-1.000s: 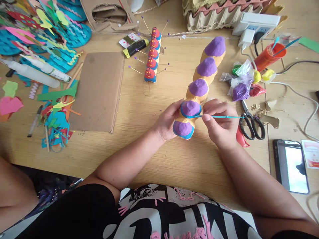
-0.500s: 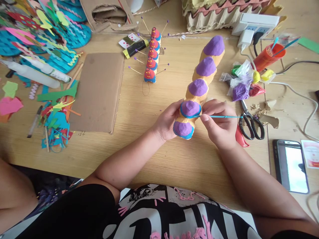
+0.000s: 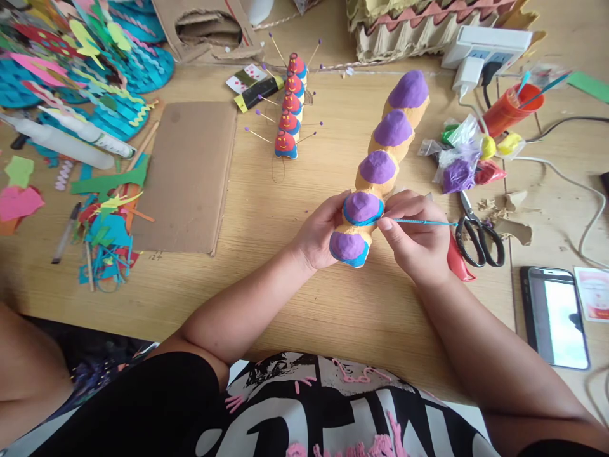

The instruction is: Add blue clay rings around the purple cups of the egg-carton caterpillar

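Note:
My left hand (image 3: 320, 236) grips the near end of a strip of egg-carton cups (image 3: 377, 167), orange below with purple clay caps. Blue clay rings the lower part of the two nearest cups. Pinched in my right hand (image 3: 419, 236) is a thin blue modelling tool (image 3: 431, 223), its working tip at the right side of the second cup from me. Farther off stands a smaller caterpillar (image 3: 287, 120) of red and blue cups with drawn faces and purple-tipped sticks.
Black-handled scissors (image 3: 477, 238) and bagged clay (image 3: 459, 174) lie on the right, near an orange cup (image 3: 511, 109) and a phone (image 3: 556, 317). Cardboard (image 3: 188, 178), paper scraps (image 3: 109, 222) and glue bottles (image 3: 90, 133) fill the left. Egg trays (image 3: 419, 38) are stacked behind.
My right hand has shifted slightly left with the tool, whose tip has drawn back from the front of the second cup to its right edge. My left hand stays nearly still.

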{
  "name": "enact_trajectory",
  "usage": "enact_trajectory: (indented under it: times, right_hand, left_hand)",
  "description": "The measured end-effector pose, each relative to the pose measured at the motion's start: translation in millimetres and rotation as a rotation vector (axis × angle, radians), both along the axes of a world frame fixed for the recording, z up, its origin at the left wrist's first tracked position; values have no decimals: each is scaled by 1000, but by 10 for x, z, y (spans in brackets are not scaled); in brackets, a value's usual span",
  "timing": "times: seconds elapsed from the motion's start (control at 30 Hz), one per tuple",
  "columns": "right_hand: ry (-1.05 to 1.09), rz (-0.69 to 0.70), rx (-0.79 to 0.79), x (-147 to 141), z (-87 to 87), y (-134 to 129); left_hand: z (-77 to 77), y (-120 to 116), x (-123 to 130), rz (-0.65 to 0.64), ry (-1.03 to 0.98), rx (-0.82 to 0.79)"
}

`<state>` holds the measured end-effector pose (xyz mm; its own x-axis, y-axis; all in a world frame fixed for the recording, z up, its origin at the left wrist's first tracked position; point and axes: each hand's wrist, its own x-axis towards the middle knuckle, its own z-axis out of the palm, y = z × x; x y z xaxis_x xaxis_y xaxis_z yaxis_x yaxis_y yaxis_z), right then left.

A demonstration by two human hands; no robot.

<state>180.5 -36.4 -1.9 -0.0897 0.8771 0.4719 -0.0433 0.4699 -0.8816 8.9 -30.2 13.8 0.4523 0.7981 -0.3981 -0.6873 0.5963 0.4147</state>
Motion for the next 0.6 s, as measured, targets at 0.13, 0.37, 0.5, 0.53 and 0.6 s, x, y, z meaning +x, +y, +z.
enact_trajectory:
  times: [0.13, 0.37, 0.5, 0.53, 0.6]
  right_hand:
    - [2, 11, 10, 7, 15, 2]
    - [2, -10, 1, -1, 9, 29]
    - [9, 0, -9, 0, 23, 16]
    - [9, 11, -7, 3, 27, 12]
    - [0, 28, -5, 6, 30, 7]
  left_hand:
    - [-24, -4, -19, 16, 1, 48]
    - [-66, -10, -16, -11, 65, 24]
    - [-70, -8, -15, 11, 53, 10]
    - [-72, -5, -18, 11, 39, 6]
    - [-74, 1, -26, -8, 12, -1]
